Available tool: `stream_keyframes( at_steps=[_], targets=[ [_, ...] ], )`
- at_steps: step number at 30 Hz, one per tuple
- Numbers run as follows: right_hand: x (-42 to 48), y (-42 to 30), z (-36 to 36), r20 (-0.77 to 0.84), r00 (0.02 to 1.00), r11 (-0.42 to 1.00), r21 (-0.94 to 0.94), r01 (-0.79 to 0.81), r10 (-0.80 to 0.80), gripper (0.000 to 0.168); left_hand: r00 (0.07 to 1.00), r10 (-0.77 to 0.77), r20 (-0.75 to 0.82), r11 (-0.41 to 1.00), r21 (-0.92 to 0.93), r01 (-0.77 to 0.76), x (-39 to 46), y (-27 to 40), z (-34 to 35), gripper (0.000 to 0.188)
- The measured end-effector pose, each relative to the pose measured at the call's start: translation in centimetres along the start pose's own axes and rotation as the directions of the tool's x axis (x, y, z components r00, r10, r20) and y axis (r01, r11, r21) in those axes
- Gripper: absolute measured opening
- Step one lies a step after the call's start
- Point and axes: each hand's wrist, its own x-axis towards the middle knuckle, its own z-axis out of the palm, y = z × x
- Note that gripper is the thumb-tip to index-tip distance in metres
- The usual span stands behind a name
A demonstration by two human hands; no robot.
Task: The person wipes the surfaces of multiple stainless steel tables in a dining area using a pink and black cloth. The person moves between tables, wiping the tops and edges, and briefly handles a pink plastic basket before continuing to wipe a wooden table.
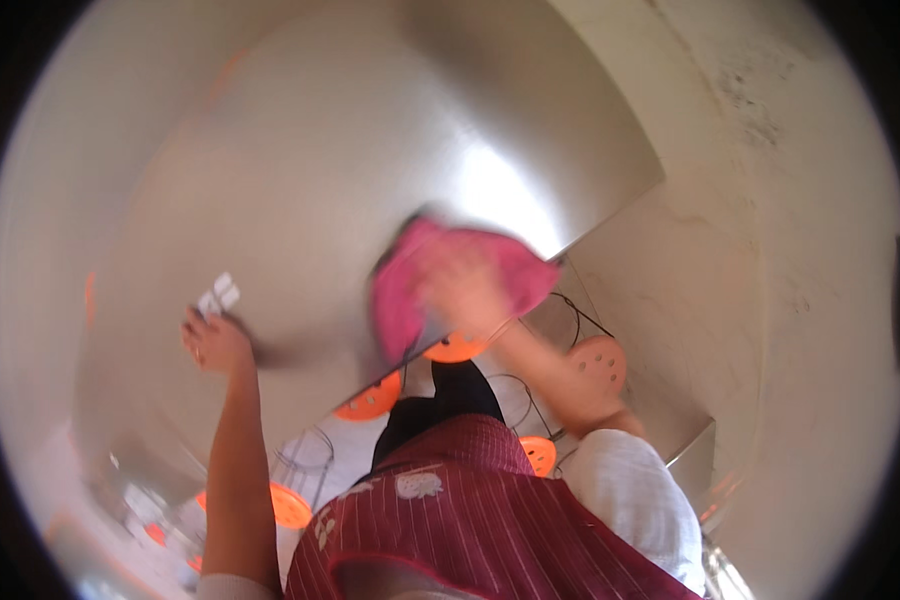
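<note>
A pink cloth (525, 266), dark along part of its edge, lies bunched on a smooth metal tabletop (307, 187) by the near edge. Blurred by motion, my right hand (465, 289) presses on the cloth, fingers spread over its folds. Further left, my left hand (217, 341) is over the tabletop with its fingers bent. Small white pieces (220, 294) show at its fingertips; whether they are held or only touched, I cannot tell. A dark shadow falls on the metal beside this hand.
Orange stools with holes in their round seats (371, 397) stand below the near edge, their thin metal legs around me. A paler orange seat (598, 365) is at the right. Beyond the table's right edge lies a pale, stained surface (757, 187). I wear a striped dark red apron (450, 517).
</note>
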Motion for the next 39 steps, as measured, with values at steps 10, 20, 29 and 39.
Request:
stream_keyframes(
  at_steps=[10,20,29,39],
  targets=[
    [6.2,12.8,0.5,-0.418,0.875,0.819,-0.394,-0.417,0.244,0.046,0.993,-0.119,-0.017,0.984,-0.137,0.116,1.5,0.6,1.7,0.059],
    [-2.4,-30.8,15.1,0.259,0.658,0.707,0.27,0.653,-0.707,0.03,0.998,0.066,-0.001,0.718,-0.694,-0.049,-7.3,-27.3,-9.4,0.052],
    [10.1,-21.6,16.3,-0.422,0.866,0.855,-0.31,-0.415,0.267,0.042,0.539,-0.697,0.473,0.662,0.135,0.737,-53.1,-69.9,-19.7,0.053],
    [3.8,-59.0,29.4,0.126,0.668,0.674,0.264,0.69,-0.734,0.037,0.441,-0.01,0.897,0.592,-0.35,0.726,-44.7,-60.8,-11.6,0.045]
  ],
)
